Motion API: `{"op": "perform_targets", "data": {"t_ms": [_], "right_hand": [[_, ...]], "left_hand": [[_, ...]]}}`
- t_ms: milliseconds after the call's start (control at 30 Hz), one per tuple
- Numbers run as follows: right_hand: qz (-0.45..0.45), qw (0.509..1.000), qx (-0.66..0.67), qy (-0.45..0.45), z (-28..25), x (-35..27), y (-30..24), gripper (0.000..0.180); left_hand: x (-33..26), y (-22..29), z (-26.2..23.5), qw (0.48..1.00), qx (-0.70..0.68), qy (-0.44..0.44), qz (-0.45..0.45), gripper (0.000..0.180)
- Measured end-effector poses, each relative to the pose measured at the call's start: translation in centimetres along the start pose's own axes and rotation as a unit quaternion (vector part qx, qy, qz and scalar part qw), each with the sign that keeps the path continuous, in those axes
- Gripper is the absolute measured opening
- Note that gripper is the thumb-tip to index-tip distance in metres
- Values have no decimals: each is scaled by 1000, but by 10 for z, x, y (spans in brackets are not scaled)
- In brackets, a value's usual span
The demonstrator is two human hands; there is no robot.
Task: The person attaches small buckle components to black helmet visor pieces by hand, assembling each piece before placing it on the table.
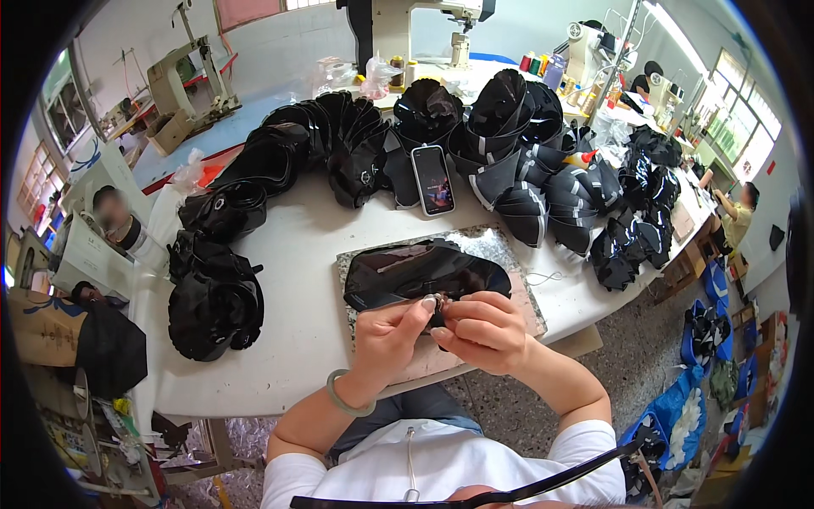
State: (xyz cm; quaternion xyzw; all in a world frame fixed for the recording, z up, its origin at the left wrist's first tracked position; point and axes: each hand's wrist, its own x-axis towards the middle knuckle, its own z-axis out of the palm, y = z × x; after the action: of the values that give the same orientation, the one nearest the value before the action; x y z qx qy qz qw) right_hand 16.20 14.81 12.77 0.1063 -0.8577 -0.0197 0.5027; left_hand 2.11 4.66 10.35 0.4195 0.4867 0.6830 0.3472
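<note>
A glossy black shoe upper [394, 276] lies on a speckled stone slab [500, 242] in front of me. My left hand [388, 336] is closed at its near edge, thumb and index finger pinching it. From the right, my right hand [485, 331] pinches the same edge, its fingertips almost meeting the left ones. Something small and shiny shows between the fingertips, too small to name. A strip of the black material hangs between the two hands. My palms and the lower fingers' grip are hidden.
Stacked black shoe uppers [271, 157] curve along the table's left and back. More uppers with pale strips [521, 212] crowd the right. A phone [433, 180] leans upright behind the slab. A red-tipped glue bottle [580, 159] lies among the right piles. A sewing machine [392, 34] stands behind.
</note>
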Motion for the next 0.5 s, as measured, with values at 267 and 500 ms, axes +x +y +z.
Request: {"op": "perform_targets", "data": {"t_ms": [267, 500], "right_hand": [[48, 997, 38, -52, -10, 3, 0, 17], [211, 964, 162, -31, -11, 9, 9, 26]], "left_hand": [[2, -2, 0, 1000, -12, 8, -25, 21], [0, -12, 0, 989, -113, -62, -77, 23]]}}
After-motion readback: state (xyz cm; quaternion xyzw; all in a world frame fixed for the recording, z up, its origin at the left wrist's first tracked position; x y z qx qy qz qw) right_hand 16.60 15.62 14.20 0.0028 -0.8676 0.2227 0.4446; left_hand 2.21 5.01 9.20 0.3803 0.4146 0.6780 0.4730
